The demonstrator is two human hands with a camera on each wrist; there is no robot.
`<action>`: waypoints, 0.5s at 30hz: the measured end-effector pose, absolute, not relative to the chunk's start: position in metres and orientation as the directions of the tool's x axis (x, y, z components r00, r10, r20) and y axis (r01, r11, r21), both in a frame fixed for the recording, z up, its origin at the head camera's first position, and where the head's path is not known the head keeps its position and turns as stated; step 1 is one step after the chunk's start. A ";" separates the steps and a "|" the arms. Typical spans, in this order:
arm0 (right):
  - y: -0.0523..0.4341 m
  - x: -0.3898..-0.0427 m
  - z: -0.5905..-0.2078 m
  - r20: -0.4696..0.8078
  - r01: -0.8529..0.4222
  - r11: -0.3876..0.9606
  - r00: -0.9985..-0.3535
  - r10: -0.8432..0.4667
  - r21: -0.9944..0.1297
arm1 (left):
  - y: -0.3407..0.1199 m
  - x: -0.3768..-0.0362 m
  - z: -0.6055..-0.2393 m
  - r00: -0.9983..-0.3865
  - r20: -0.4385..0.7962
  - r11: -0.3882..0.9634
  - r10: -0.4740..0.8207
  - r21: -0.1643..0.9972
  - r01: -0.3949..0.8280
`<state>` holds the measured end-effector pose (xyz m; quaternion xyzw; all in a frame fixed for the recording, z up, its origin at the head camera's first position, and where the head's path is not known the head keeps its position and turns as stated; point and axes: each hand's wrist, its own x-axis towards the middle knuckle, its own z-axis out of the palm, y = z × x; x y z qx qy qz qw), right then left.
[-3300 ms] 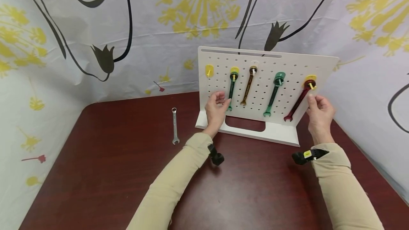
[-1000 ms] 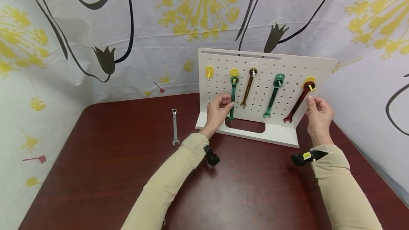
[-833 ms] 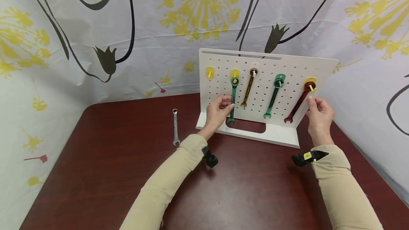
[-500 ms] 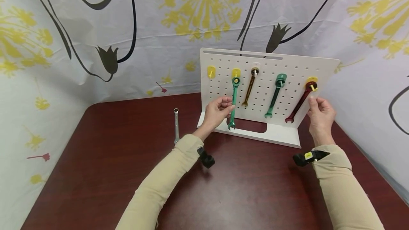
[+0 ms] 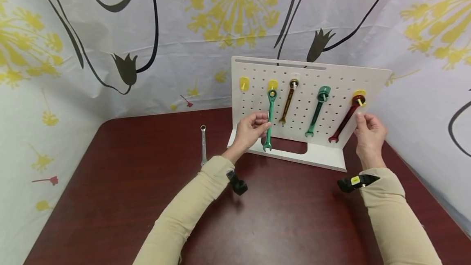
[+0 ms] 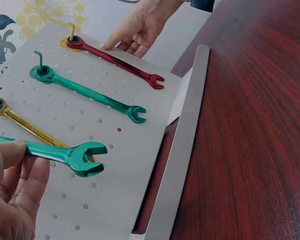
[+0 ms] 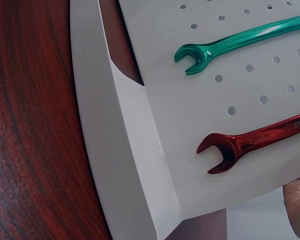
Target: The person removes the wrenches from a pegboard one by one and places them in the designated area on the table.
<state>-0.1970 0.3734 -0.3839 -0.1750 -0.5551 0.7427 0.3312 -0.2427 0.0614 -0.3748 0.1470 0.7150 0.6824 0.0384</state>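
Note:
My left hand (image 5: 249, 132) pinches a green combination wrench (image 5: 270, 109) between thumb and fingers. Its ring end is at the second yellow hook (image 5: 272, 83) of the white pegboard (image 5: 338, 75), and the open end stands away from the board, as the left wrist view (image 6: 85, 159) shows. My right hand (image 5: 369, 138) grips the pegboard's right edge, thumb in front and fingers partly hidden behind. Beside that hand a red wrench (image 5: 346, 120) hangs from a yellow hook. Between the hands hang a gold wrench (image 5: 288, 103) and another green wrench (image 5: 315, 115).
A silver wrench (image 5: 203, 142) lies on the dark red table (image 5: 147, 175) left of the board, its lower end hidden by my left sleeve. The leftmost yellow hook (image 5: 243, 84) bears no wrench. A patterned cloth (image 5: 176, 64) hangs behind the table.
My left hand has taken hold of the green wrench and drawn its lower end outward from the board, the ring end sinking slightly. The right hand has stayed at the board's edge.

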 end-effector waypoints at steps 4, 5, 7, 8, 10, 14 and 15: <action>0.373 -0.197 -0.384 0.103 -0.290 -0.162 -0.718 0.689 -0.943 | 0.061 -0.240 -0.372 -0.953 0.144 0.025 0.265 0.987 0.156; 0.373 -0.197 -0.384 0.101 -0.289 -0.162 -0.717 0.690 -0.944 | 0.061 -0.240 -0.372 -0.953 0.143 0.027 0.266 0.987 0.156; 0.373 -0.197 -0.384 0.102 -0.287 -0.158 -0.716 0.691 -0.945 | 0.062 -0.240 -0.373 -0.953 0.139 0.031 0.267 0.988 0.153; 0.373 -0.198 -0.384 0.103 -0.285 -0.155 -0.715 0.691 -0.946 | 0.062 -0.239 -0.373 -0.954 0.136 0.034 0.268 0.988 0.151; 0.374 -0.198 -0.385 0.104 -0.289 -0.156 -0.714 0.692 -0.945 | 0.063 -0.241 -0.377 -0.954 0.142 0.032 0.264 0.987 0.156; 0.374 -0.199 -0.385 0.105 -0.295 -0.160 -0.711 0.695 -0.942 | 0.063 -0.240 -0.377 -0.955 0.136 0.023 0.264 0.989 0.148; 0.374 -0.199 -0.384 0.104 -0.295 -0.160 -0.711 0.695 -0.942 | 0.063 -0.240 -0.377 -0.955 0.133 0.023 0.265 0.989 0.145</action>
